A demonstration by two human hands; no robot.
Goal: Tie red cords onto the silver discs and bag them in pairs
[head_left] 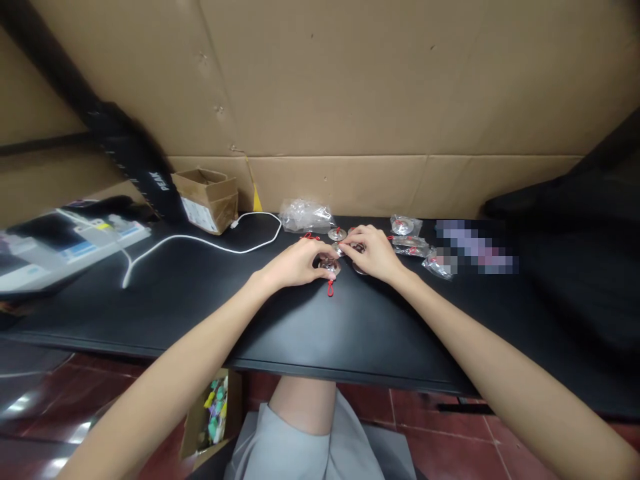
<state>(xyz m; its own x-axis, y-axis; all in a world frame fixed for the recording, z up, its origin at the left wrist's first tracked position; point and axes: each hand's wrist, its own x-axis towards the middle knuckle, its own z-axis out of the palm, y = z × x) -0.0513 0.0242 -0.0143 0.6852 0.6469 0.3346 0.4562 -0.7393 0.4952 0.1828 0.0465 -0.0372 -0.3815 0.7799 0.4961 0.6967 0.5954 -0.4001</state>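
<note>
On the black table, a small shiny metal disc [329, 268] with a red cord loop [331, 289] lies between the curled thumb and fingers of my left hand [303, 263]. My right hand [373, 252] reaches in from the other side, its thumb and forefinger closed at the discs in the middle; what they pinch is too small to make out. Just beyond the fingertips rests another metal disc [337, 234] with red cord. More discs are partly hidden under my right hand. To the right lie several discs in clear plastic bags, among them a bagged disc [403, 226].
Crumpled clear plastic bags [307, 216] lie against the cardboard wall [350, 87]. An open cardboard box [210, 203] and a white cable [205, 241] are at the left. Black fabric [585, 267] covers the right side. Below the table edge stands a box of colourful items [216, 408].
</note>
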